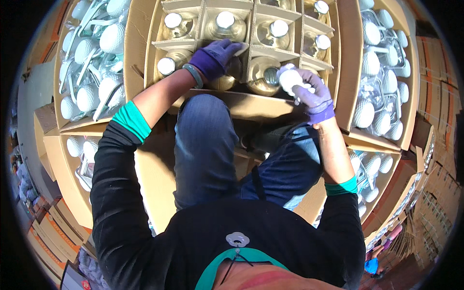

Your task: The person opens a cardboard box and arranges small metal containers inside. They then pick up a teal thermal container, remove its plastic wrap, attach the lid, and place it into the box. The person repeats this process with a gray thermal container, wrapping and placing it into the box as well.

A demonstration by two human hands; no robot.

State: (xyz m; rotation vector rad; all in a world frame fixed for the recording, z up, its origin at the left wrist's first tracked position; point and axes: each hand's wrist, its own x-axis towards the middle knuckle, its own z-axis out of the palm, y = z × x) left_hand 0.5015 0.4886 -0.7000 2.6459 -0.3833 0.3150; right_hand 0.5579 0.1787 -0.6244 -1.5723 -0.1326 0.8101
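My left hand (217, 58), in a purple glove, reaches over the front row of an open cardboard box (232, 99). Its fingertips are by a cardboard divider (249, 59) and cover the top of the clear bottle (222, 83) below; I cannot tell what they grip. A cluster of small white pieces, apparently bottle caps (291, 81), is held in my right hand (313, 92), also gloved. Just left of that hand stands a bottle with a bare grey mouth (271, 76). Other bottles wear white caps, such as the white cap (225, 19) behind my left hand.
Open cartons of white-headed pump dispensers in clear plastic flank the box at left (87, 54) and right (384, 69). Lower cartons (371, 166) hold more. My knees (206, 137) are against the box front. Stacked cartons (50, 246) and another person (373, 264) are farther off.
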